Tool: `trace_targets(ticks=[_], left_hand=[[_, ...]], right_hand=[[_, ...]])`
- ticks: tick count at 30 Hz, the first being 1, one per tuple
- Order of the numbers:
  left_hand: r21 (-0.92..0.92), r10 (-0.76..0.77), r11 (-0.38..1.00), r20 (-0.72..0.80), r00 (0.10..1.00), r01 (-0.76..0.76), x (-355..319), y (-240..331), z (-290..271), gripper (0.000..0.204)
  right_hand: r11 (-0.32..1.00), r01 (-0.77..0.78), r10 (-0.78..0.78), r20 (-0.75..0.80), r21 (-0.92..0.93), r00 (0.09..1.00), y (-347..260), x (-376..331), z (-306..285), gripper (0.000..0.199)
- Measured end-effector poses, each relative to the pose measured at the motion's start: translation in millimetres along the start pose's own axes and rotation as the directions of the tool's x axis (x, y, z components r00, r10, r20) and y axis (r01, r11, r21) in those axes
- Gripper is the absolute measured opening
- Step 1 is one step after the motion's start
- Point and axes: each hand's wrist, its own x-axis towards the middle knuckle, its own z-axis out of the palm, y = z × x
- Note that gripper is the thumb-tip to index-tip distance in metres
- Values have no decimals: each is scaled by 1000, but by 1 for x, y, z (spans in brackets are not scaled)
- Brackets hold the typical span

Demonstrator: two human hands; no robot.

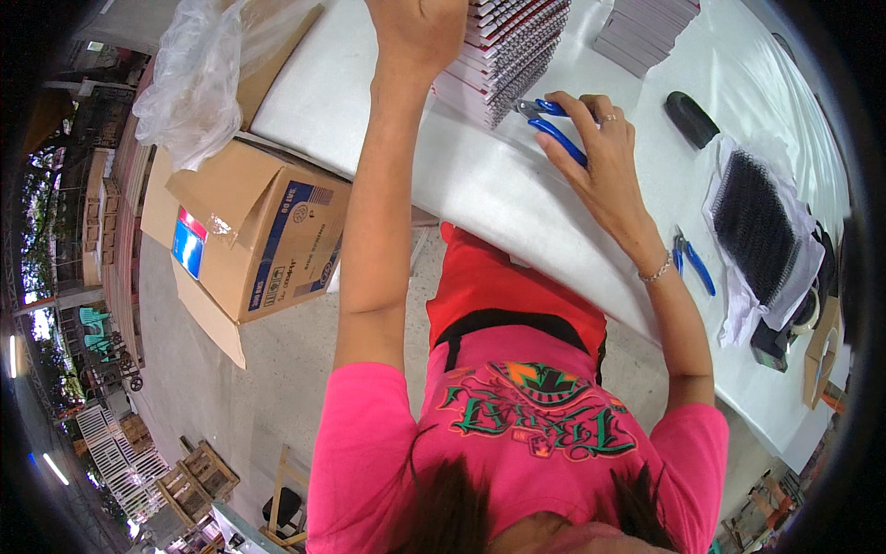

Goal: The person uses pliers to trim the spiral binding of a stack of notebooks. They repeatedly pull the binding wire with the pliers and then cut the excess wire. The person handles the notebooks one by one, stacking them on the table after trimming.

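Observation:
My right hand (pixel 604 152) grips small blue-handled wire cutters (pixel 561 138), the handles spread between thumb and fingers. Their jaws are at the near corner of a tall stack of spiral-bound notebooks (pixel 517 60) with white pages, red edges and metal wire spines. My left hand (pixel 420 32) is at the stack's left side, at the top edge of the picture. Its fingers are cut off from view, so I cannot make out their hold.
Another stack of books (pixel 646 32) stands farther right on the white table (pixel 498 208). Along the right lie a black rounded object (pixel 692 120), blue-handled pliers (pixel 694 263) and black wire coils (pixel 757 226) on white wrapping. An opened cardboard box (pixel 295 240) and clear plastic (pixel 194 83) are left.

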Motion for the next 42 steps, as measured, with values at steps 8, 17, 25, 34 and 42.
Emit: trace_targets(ticks=[8,17,25,34,42], left_hand=[[38,2,999,8,1000,-3,0,4,0,44],[-18,28,999,-7,1000,-28,2,-2,3,45],[-2,50,999,-22,999,-50,2,-3,5,45],[-14,40,999,-20,999,-41,1,-3,4,44],[-7,84,996,-35,996,-84,0,-19,9,45]], right_hand=[[999,33,-34,-35,-27,999,3,1,12,48],[969,-156,114,215,193,970,3,11,9,50],[793,-389,221,374,469,901,-5,9,3,51],[1000,6,-7,-59,-13,998,3,-8,18,45],[998,26,-30,-75,-58,997,6,-8,33,48]])
